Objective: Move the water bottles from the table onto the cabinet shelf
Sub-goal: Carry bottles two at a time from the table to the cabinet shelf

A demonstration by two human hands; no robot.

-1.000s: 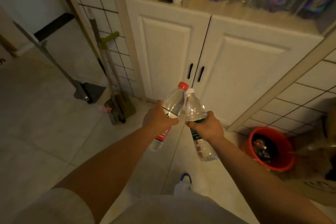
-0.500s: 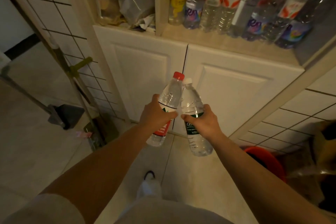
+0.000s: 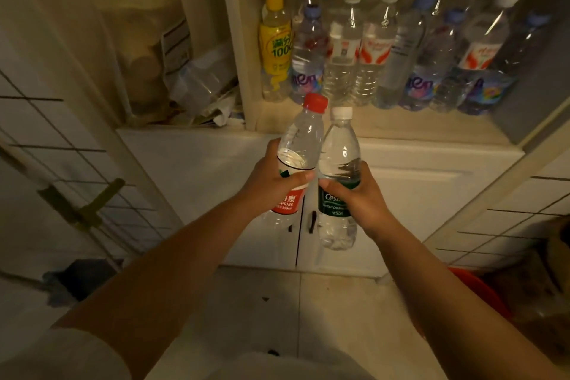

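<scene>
My left hand (image 3: 271, 182) grips a clear bottle with a red cap and red label (image 3: 303, 139), tilted right. My right hand (image 3: 357, 194) grips a clear bottle with a white cap and dark green label (image 3: 339, 151), upright. The two bottles touch side by side, just below the front edge of the cabinet shelf (image 3: 401, 129). On that shelf stand several water bottles (image 3: 370, 52) in rows, with a yellow drink bottle (image 3: 275, 46) at the left end. The table is not in view.
A bare strip of shelf lies in front of the rows. The left compartment holds plastic bags (image 3: 197, 80). White cabinet doors (image 3: 431, 200) are closed below. A mop handle (image 3: 83, 207) leans at left. A red bucket (image 3: 481, 290) sits at lower right.
The view has tilted up and closed in on the cabinet. Both hands have carried their bottles higher, up to the shelf's front edge. More of the shelf's bottles now show.
</scene>
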